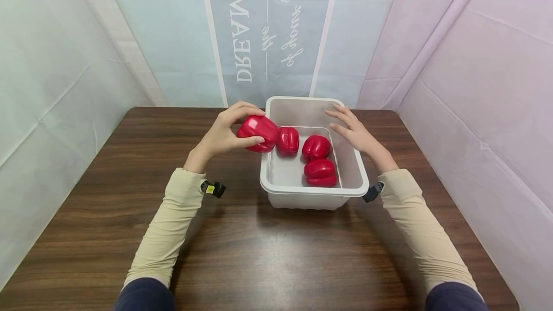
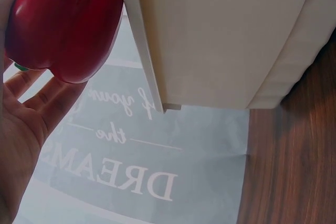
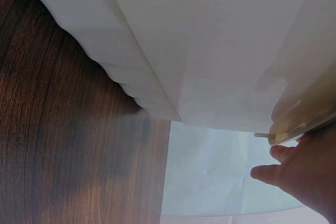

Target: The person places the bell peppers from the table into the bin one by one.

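A red bell pepper (image 1: 258, 133) is gripped between the thumb and fingers of my left hand (image 1: 222, 131), at the left rim of a white plastic bin (image 1: 314, 190). In the left wrist view the same bell pepper (image 2: 63, 24) appears beside the bin's wall (image 2: 220, 35), with a bit of green stem showing. Three more red peppers lie inside the bin: one at the left (image 1: 287, 141), one at the right (image 1: 316, 148) and one nearer the front (image 1: 320, 173). Over the bin's right rim my right hand (image 1: 355, 131) reaches with fingers spread, holding nothing.
The bin stands on a dark wood-grain table (image 1: 276, 253), toward its far edge. A pale cloth backdrop (image 1: 268, 32) with mirrored lettering hangs behind it, and light cloth walls (image 1: 488, 109) enclose both sides. Each wrist carries a small black camera (image 1: 213, 188).
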`<move>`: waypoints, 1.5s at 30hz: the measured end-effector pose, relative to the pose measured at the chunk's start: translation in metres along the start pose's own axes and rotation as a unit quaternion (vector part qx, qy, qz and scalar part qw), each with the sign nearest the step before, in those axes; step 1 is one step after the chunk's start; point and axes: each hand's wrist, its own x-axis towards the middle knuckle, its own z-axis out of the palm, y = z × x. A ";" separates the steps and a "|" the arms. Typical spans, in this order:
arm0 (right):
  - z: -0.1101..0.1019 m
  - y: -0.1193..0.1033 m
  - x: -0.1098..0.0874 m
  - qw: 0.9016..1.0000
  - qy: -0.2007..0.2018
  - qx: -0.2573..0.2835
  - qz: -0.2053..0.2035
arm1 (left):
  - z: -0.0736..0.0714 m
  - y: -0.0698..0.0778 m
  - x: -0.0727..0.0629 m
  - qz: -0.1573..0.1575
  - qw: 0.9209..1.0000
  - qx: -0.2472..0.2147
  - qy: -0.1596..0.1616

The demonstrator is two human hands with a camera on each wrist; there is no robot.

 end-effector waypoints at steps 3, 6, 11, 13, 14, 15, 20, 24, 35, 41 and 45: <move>-0.001 -0.001 0.000 1.000 0.001 0.000 -0.002 | 0.001 0.001 0.001 0.001 1.000 0.000 -0.001; -0.002 -0.001 0.000 1.000 0.000 0.001 -0.003 | 0.002 0.002 0.002 0.003 1.000 0.003 -0.002; -0.001 0.000 0.000 1.000 0.001 0.002 -0.007 | 0.004 0.003 0.004 0.000 1.000 -0.001 -0.007; -0.001 0.000 0.000 1.000 0.001 0.000 -0.007 | 0.005 0.003 0.005 0.000 1.000 -0.005 -0.010; -0.001 0.000 0.000 1.000 0.000 0.000 -0.006 | 0.005 0.003 0.005 0.000 1.000 -0.006 -0.010; -0.001 0.000 0.000 1.000 0.000 0.000 -0.006 | 0.006 0.003 0.006 0.000 1.000 -0.008 -0.011; -0.001 -0.001 -0.002 1.000 -0.003 0.002 -0.002 | 0.009 0.004 0.007 0.000 1.000 -0.007 -0.016; -0.001 -0.002 -0.002 1.000 -0.003 0.003 0.001 | 0.011 0.004 0.008 -0.002 1.000 -0.006 -0.023; 0.000 -0.005 -0.002 1.000 0.000 0.001 -0.005 | 0.016 0.005 0.011 0.009 1.000 -0.014 -0.025; 0.000 -0.004 -0.001 1.000 0.002 0.001 -0.010 | 0.018 0.007 0.013 0.015 0.999 -0.009 -0.027; 0.000 -0.004 -0.001 1.000 0.000 -0.001 -0.009 | 0.019 0.007 0.013 0.016 0.999 -0.006 -0.027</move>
